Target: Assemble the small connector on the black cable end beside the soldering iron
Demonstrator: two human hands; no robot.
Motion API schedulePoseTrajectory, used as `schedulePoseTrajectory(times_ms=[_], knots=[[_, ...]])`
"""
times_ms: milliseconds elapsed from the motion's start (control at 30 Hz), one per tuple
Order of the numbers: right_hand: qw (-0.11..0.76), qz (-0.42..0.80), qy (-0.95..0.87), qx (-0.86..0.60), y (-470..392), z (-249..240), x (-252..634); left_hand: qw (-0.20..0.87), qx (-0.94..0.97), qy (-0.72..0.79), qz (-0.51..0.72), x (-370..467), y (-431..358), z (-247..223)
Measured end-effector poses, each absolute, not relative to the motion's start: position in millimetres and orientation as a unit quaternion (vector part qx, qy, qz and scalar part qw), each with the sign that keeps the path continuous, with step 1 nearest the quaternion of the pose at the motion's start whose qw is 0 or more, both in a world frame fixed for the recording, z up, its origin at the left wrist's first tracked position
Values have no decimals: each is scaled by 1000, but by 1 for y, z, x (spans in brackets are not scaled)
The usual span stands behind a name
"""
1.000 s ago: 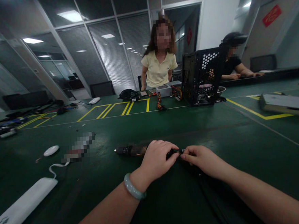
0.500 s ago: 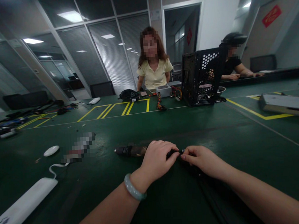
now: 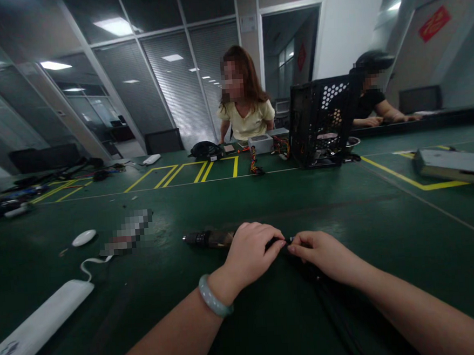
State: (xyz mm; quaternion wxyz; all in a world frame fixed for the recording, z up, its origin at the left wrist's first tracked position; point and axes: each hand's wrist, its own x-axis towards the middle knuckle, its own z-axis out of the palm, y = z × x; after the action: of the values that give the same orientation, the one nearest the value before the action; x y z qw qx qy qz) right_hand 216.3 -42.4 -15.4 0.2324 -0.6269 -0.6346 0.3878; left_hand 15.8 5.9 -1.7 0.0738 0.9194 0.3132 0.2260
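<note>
On the green tabletop lies an electric screwdriver with a dark, brownish body, its tip pointing left. My left hand, with a pale green bangle at the wrist, is wrapped over its rear half and hides most of that part. Just right of the left fingertips, my right hand pinches what looks like the cable's small plug at the tool's tail end. Fingers cover the joint, so whether the plug sits in the tool cannot be made out. A black cable runs from there toward the front edge between my forearms.
A white power strip and a white oval mouse-like piece lie at left. Farther back are a black computer case, a power supply with wires, and a flat silver box. Two people are across the table.
Both hands hold nearly the same pose on the screwdriver and plug. Across the table, the person in yellow has turned their head to the side. The view has shifted slightly.
</note>
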Motion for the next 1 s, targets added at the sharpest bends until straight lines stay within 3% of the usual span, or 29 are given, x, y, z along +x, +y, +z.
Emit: schedulePoseTrajectory(times_ms=[1000], knots=[[226, 406, -626, -626, -41, -18, 217, 75, 916, 316, 234, 15, 3, 2]])
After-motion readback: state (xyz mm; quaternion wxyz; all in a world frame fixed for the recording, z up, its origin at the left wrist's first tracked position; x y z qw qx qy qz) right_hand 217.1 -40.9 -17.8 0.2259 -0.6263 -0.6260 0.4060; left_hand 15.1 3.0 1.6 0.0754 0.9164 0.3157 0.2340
